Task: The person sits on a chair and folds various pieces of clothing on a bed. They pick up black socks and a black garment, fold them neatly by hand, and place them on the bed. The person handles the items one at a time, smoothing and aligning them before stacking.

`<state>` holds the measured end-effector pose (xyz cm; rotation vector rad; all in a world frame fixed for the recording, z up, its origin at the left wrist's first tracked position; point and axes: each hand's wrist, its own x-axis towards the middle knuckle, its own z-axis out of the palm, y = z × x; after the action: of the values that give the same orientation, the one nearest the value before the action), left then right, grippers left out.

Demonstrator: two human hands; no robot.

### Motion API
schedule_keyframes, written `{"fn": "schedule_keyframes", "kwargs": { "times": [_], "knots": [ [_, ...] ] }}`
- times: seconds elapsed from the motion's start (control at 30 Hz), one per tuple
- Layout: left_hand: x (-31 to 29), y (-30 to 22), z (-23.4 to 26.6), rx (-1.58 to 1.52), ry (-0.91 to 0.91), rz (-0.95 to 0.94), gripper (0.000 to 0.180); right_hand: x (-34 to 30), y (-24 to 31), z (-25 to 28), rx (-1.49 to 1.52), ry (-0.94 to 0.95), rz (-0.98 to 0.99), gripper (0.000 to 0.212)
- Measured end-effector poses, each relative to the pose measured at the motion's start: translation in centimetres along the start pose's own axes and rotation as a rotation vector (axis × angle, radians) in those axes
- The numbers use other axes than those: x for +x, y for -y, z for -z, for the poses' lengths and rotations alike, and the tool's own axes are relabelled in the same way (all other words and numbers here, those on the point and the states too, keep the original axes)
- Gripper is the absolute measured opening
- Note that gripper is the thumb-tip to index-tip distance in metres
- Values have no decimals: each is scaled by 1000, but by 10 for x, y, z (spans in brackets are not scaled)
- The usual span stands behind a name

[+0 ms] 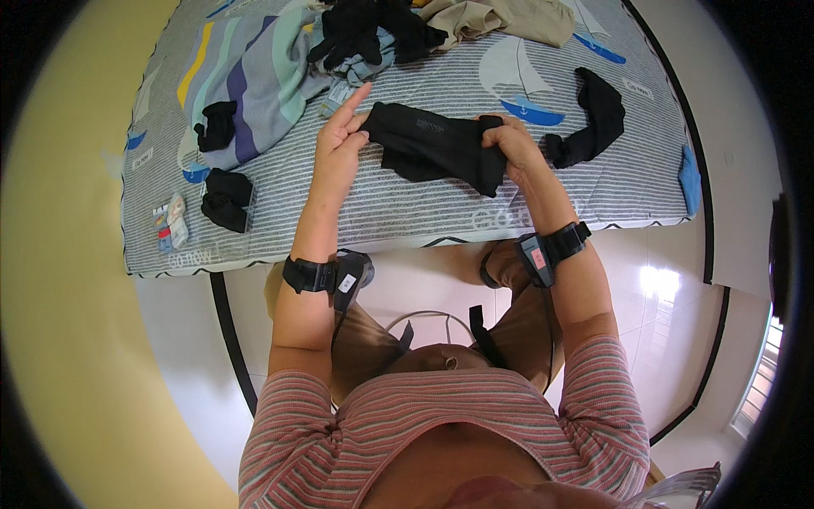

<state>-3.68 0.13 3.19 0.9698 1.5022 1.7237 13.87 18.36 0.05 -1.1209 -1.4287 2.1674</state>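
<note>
Nearest my camera, at the bottom of the frame, there's the pink-and-grey striped knit shirt, and further up, black wrist straps with grey plastic modules on both forearms. Above the middle of the frame, I've got both hands on a stretchy black fabric tube, probably a sock or a pair, held just over the grey-and-white striped bedcover with blue sailboats. The right hand grasps its right end, fingers curled into the cloth. The left hand has the thumb at the other end with the index finger sticking straight up (can't tell how firm that pinch is). My guess is the two-ended hold keeps the fabric flat and spread.

The thing itself looks soft, matte and wrinkled, with a faint grey mark near its upper edge and a second layer or fold drooping below.

Left of frame, a bunched black cloth bundle sits apart, maybe to keep it separate. Right of the hands, a long, curved black cloth piece lies within easy reach. Farther off, the multicoloured striped blanket and crumpled beige cloth look shoved back, probably for working room.
</note>
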Motion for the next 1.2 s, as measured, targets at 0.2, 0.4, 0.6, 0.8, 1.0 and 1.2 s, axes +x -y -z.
{"fn": "schedule_keyframes", "kwargs": {
  "times": [0.2, 0.4, 0.6, 0.8, 1.0, 1.2],
  "knots": [
    [1, 2, -1, -425, 66, 56, 65, 1, 0, 2, 23, 25, -19, 42],
    [1, 25, 13, 211, 21, 286, 58, 0, 0, 1, 68, 34, -4, 39],
    [6, 43, 7, 373, -138, 216, 47, 2, 0, 2, 68, 36, 4, 36],
    [2, 45, -17, 898, 5, 116, 49, -1, -2, 6, 36, 122, 74, 39],
    [-4, 17, 8, 227, -15, 380, 33, -5, 4, 13, -38, 47, 128, 46],
    [-11, 14, 29, 139, -78, 475, 30, -7, -9, 13, -535, -240, 593, 45]
  ]
}}
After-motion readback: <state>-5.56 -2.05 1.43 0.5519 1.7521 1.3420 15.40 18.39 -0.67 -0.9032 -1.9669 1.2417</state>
